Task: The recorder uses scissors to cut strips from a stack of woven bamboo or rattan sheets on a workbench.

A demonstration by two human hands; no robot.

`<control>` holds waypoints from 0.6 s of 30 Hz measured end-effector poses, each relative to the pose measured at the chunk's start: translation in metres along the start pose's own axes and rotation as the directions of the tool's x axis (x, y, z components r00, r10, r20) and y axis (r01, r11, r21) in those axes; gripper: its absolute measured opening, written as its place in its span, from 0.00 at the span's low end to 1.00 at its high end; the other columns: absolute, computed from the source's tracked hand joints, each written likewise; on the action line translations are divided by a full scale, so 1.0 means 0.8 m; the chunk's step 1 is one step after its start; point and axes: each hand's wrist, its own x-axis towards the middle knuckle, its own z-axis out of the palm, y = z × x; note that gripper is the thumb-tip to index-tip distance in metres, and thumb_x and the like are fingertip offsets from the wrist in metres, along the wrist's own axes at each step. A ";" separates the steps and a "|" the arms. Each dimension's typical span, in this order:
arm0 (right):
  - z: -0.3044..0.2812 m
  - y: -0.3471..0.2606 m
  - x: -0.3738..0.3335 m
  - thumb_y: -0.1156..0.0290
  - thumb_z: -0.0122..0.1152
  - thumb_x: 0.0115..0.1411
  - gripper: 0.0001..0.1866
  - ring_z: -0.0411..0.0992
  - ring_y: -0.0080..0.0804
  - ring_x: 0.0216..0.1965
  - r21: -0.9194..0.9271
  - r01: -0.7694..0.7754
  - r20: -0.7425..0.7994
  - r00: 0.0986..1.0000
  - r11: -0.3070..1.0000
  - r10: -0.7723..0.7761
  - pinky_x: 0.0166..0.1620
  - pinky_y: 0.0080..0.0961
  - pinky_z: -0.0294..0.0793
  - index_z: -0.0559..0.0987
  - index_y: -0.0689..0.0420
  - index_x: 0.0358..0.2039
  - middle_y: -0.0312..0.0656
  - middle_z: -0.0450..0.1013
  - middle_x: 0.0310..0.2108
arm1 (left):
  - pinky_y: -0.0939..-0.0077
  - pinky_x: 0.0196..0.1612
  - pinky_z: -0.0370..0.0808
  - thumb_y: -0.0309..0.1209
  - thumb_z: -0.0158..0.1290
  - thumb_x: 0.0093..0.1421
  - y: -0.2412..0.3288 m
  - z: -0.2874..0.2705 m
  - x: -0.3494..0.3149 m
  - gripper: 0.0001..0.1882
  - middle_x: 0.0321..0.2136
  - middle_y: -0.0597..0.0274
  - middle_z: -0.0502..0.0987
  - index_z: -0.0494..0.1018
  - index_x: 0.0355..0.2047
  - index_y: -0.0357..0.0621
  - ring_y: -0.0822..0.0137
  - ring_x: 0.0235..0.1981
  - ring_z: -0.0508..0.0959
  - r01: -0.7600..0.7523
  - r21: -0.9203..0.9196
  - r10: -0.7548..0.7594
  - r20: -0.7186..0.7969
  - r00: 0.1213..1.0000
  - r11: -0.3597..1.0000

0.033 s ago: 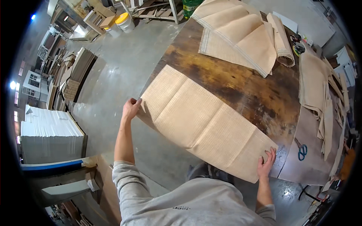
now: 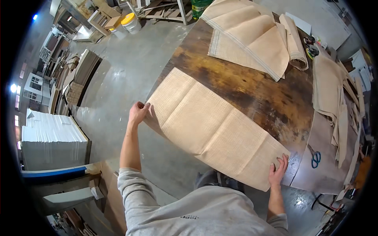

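Note:
A long piece of tan woven cloth (image 2: 208, 126), like burlap, stretches between my hands, marked by several cross creases. Its far part lies on a brown-stained tabletop (image 2: 244, 94); its near edge hangs over the table's edge toward my body. My left hand (image 2: 138, 113) pinches the left end between thumb and fingers. At the right end, near the corner, my right hand (image 2: 278, 171) holds the cloth's edge, thumb on top and fingers bent along the border.
Scissors with blue handles (image 2: 315, 158) lie right of my right hand. More tan cloth (image 2: 252, 35) is spread at the table's far side, beside a rolled piece (image 2: 294, 43). Cloth strips (image 2: 330, 86) pile at the right. White sheets (image 2: 55, 135) are stacked on the left, below stacked boards (image 2: 80, 78).

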 end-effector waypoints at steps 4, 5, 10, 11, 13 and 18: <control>0.007 0.007 -0.002 0.72 0.60 0.53 0.19 0.53 0.59 0.67 0.041 0.012 -0.032 0.999 0.999 -0.011 0.68 0.52 0.50 0.71 0.60 0.46 0.53 0.61 0.62 | 0.64 0.39 0.75 0.39 0.63 0.54 -0.010 0.014 0.010 0.17 0.28 0.50 0.80 0.77 0.33 0.35 0.57 0.32 0.80 -0.072 0.002 0.072 -0.066 0.995 0.997; 0.008 0.009 -0.002 0.72 0.60 0.53 0.19 0.53 0.59 0.67 0.041 0.012 -0.034 0.999 0.999 -0.011 0.68 0.52 0.50 0.71 0.60 0.46 0.53 0.61 0.62 | 0.64 0.39 0.75 0.38 0.62 0.55 -0.012 0.016 0.011 0.16 0.28 0.50 0.80 0.77 0.33 0.35 0.57 0.32 0.80 -0.105 -0.015 0.104 -0.073 0.992 0.994; 0.010 -0.006 -0.002 0.69 0.59 0.55 0.20 0.53 0.59 0.67 -0.036 -0.010 -0.020 1.000 0.999 0.010 0.68 0.53 0.48 0.71 0.60 0.47 0.52 0.61 0.63 | 0.69 0.34 0.73 0.36 0.61 0.56 -0.015 0.017 0.012 0.14 0.24 0.56 0.78 0.75 0.29 0.34 0.66 0.27 0.76 -0.136 -0.068 0.123 -0.163 0.979 0.988; 0.010 -0.008 -0.002 0.69 0.59 0.55 0.20 0.53 0.59 0.67 -0.035 -0.012 -0.022 1.000 0.999 0.011 0.68 0.53 0.48 0.71 0.60 0.47 0.52 0.61 0.63 | 0.69 0.34 0.73 0.36 0.61 0.56 -0.018 0.017 0.018 0.14 0.25 0.56 0.79 0.75 0.29 0.34 0.65 0.28 0.77 -0.150 -0.042 0.141 -0.171 0.975 0.988; 0.010 -0.010 -0.003 0.67 0.58 0.56 0.20 0.52 0.58 0.67 -0.057 -0.011 -0.018 1.000 0.998 0.010 0.68 0.54 0.46 0.71 0.60 0.48 0.52 0.60 0.63 | 0.68 0.35 0.73 0.36 0.61 0.56 -0.023 0.016 0.022 0.14 0.26 0.55 0.79 0.75 0.30 0.34 0.64 0.28 0.77 -0.163 -0.014 0.158 -0.176 0.972 0.987; 0.005 -0.015 -0.007 0.67 0.57 0.57 0.20 0.53 0.58 0.67 -0.078 -0.022 -0.018 1.000 0.997 0.021 0.68 0.54 0.46 0.71 0.60 0.49 0.52 0.60 0.63 | 0.64 0.43 0.74 0.37 0.61 0.56 -0.016 0.014 0.018 0.16 0.33 0.48 0.81 0.77 0.34 0.35 0.55 0.37 0.80 -0.135 0.014 0.135 -0.144 0.980 0.991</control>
